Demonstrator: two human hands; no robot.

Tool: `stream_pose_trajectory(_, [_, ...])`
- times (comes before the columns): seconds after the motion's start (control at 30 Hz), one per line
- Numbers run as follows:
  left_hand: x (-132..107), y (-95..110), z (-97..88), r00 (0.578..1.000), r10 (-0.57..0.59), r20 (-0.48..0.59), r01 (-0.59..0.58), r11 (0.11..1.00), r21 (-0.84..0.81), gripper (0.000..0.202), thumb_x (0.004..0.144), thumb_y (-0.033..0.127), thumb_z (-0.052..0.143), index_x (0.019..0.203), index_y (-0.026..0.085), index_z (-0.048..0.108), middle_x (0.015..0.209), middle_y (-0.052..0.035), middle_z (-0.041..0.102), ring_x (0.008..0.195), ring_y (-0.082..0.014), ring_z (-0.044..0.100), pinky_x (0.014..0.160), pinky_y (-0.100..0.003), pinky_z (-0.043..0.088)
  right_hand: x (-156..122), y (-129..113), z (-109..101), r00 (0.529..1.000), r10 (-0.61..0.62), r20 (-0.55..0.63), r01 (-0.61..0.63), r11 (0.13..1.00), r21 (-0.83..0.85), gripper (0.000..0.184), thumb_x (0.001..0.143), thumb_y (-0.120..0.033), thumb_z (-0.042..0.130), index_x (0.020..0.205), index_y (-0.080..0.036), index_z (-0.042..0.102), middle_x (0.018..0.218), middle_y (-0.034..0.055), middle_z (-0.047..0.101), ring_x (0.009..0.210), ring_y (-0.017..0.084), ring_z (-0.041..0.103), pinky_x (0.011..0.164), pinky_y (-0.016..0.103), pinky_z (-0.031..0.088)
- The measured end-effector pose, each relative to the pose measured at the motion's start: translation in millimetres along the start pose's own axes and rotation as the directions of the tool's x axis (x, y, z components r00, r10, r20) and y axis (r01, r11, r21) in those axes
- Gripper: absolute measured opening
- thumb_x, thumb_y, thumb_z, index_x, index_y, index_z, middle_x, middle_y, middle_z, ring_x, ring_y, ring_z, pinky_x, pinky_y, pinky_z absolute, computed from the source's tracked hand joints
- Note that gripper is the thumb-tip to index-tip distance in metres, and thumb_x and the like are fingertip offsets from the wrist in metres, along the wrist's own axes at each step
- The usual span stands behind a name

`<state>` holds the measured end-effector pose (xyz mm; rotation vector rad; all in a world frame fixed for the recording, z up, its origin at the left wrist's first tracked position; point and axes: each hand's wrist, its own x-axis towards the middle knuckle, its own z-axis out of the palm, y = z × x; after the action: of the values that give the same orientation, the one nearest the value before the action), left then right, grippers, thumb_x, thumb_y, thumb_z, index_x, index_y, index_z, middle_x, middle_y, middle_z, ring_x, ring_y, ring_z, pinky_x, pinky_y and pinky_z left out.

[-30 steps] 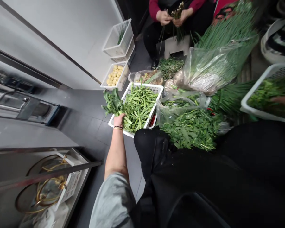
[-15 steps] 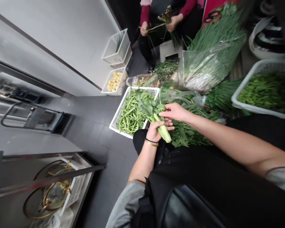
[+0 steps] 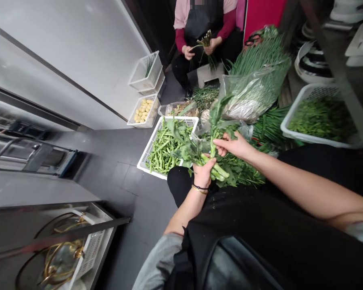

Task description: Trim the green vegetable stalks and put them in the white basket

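Observation:
My left hand (image 3: 202,174) is closed round the thick pale-green stems of some leafy green stalks (image 3: 220,172). Their leaves spread to the left over a white basket (image 3: 145,156) holding many cut green stems (image 3: 161,150). Just right of it, my right hand (image 3: 235,146) pinches one upright leafy green stalk (image 3: 215,131), its dark leaves pointing up. That stalk's lower end meets the bunch in my left hand. More loose leafy greens (image 3: 240,171) lie below my right forearm.
Opposite sits a person whose hands (image 3: 210,46) hold thin stalks. A plastic bag of long green stalks (image 3: 248,96) stands ahead, a basket of leafy greens (image 3: 320,121) to the right. Beyond my basket are a bin of yellowish pieces (image 3: 143,110) and stacked white bins (image 3: 143,74). A metal rack (image 3: 109,233) stands lower left.
My right hand has moved right and now pinches a single stalk, which stands upright apart from the bunch. The stems in my left hand are spread out more. The view has shifted slightly.

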<state>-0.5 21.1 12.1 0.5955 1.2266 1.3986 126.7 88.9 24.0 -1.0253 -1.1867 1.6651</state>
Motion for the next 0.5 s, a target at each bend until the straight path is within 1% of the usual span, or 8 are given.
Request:
stream_pose_trajectory(0.07, [-0.4,4.0,-3.6,0.992,-0.12,0.047,0.124,0.987,-0.101,0.026,0.056,0.019,0.075,0.074,0.014,0.057,0.061,-0.0001,0.062,0.054,-0.0114,0.059,0.058,-0.024,0.046,-3.7,11.3,2.1,0.996,0.067,0.058,-0.074,0.988,0.134,0.037,0.06,-0.045,0.079,0.069,-0.017,0.056,0.051,-0.0002,0.059,0.043,0.01,0.054,0.042,0.024,0.049])
stream_pose_trajectory(0.13, [-0.8,9.6,-8.8,0.953,-0.27,0.134,0.29,0.943,-0.164,0.024,0.059,0.021,0.072,0.075,0.013,0.057,0.062,-0.0026,0.063,0.053,-0.0114,0.058,0.056,-0.023,0.045,-8.6,20.8,1.2,0.984,0.128,0.121,-0.153,0.959,0.237,0.042,0.058,-0.044,0.08,0.08,-0.016,0.058,0.055,-0.0012,0.06,0.045,0.01,0.056,0.042,0.021,0.049])
stream_pose_trajectory(0.2, [-1.7,14.2,-14.1,0.881,-0.407,0.242,0.448,0.882,-0.148,0.021,0.061,0.022,0.07,0.075,0.012,0.058,0.063,-0.004,0.063,0.051,-0.0109,0.056,0.052,-0.022,0.043,-11.9,21.7,-3.7,0.978,0.127,0.166,-0.17,0.944,0.283,0.044,0.059,-0.041,0.08,0.086,-0.016,0.056,0.057,-0.002,0.061,0.046,0.009,0.056,0.042,0.021,0.048])
stream_pose_trajectory(0.3, [-3.6,16.1,-17.9,0.727,-0.564,0.392,0.631,0.774,-0.057,0.018,0.065,0.025,0.065,0.073,0.011,0.058,0.062,-0.0063,0.063,0.046,-0.0111,0.054,0.046,-0.022,0.041,-8.8,4.9,-15.0,0.956,0.038,0.29,-0.121,0.955,0.272,0.043,0.061,-0.038,0.079,0.089,-0.017,0.054,0.055,-0.0039,0.06,0.043,0.01,0.055,0.04,0.022,0.045])
stream_pose_trajectory(0.37, [-4.9,14.2,-16.4,0.678,-0.595,0.432,0.67,0.742,-0.029,0.02,0.065,0.026,0.064,0.075,0.01,0.058,0.066,-0.0086,0.065,0.05,-0.013,0.057,0.048,-0.024,0.043,-2.9,-8.1,-20.4,0.937,0.029,0.349,-0.09,0.983,0.16,0.04,0.062,-0.038,0.078,0.086,-0.017,0.054,0.047,-0.0052,0.056,0.036,0.01,0.05,0.035,0.022,0.04])
stream_pose_trajectory(0.4, [-5.3,12.6,-14.7,0.698,-0.577,0.424,0.65,0.759,-0.038,0.021,0.064,0.026,0.065,0.077,0.011,0.058,0.071,-0.0095,0.067,0.055,-0.0148,0.06,0.051,-0.025,0.046,-0.2,-11.5,-21.5,0.944,0.04,0.328,-0.071,0.994,0.084,0.037,0.062,-0.038,0.078,0.082,-0.016,0.055,0.043,-0.0053,0.054,0.033,0.009,0.046,0.033,0.021,0.037])
stream_pose_trajectory(0.43, [-5.6,10.5,-12.6,0.759,-0.527,0.382,0.591,0.804,-0.064,0.023,0.063,0.025,0.066,0.08,0.012,0.058,0.075,-0.0093,0.067,0.06,-0.0161,0.063,0.054,-0.025,0.047,1.8,-12.0,-21.0,0.961,0.053,0.273,-0.057,0.998,0.008,0.034,0.063,-0.038,0.078,0.076,-0.016,0.055,0.04,-0.0049,0.052,0.03,0.008,0.044,0.032,0.02,0.035])
stream_pose_trajectory(0.5, [-5.7,5.4,-8.2,0.91,-0.353,0.217,0.383,0.917,-0.112,0.026,0.06,0.021,0.07,0.081,0.014,0.056,0.075,-0.0052,0.067,0.064,-0.0165,0.065,0.059,-0.026,0.048,2.5,-4.2,-15.8,0.993,0.066,0.101,-0.058,0.995,-0.076,0.034,0.065,-0.041,0.076,0.06,-0.017,0.051,0.036,-0.003,0.049,0.028,0.008,0.041,0.03,0.021,0.033])
